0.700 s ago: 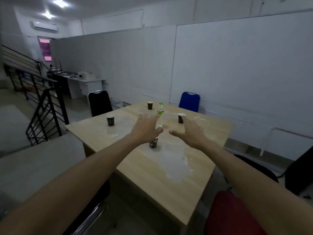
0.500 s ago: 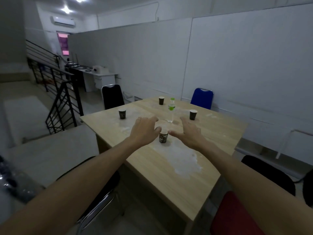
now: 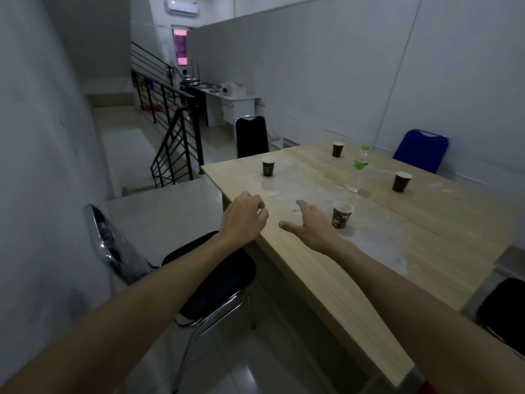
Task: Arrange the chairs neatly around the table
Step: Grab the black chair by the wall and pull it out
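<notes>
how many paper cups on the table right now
4. One cup beside the right hand; one near the table's left edge; one at the far side; one right of the water bottle. None seems hidden.

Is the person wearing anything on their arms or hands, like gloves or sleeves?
No. Both forearms are bare all the way into view, with no sleeves showing. The left hand and the right hand have no gloves, and no watch, bracelet or ring can be seen on the wrists or fingers.
</notes>
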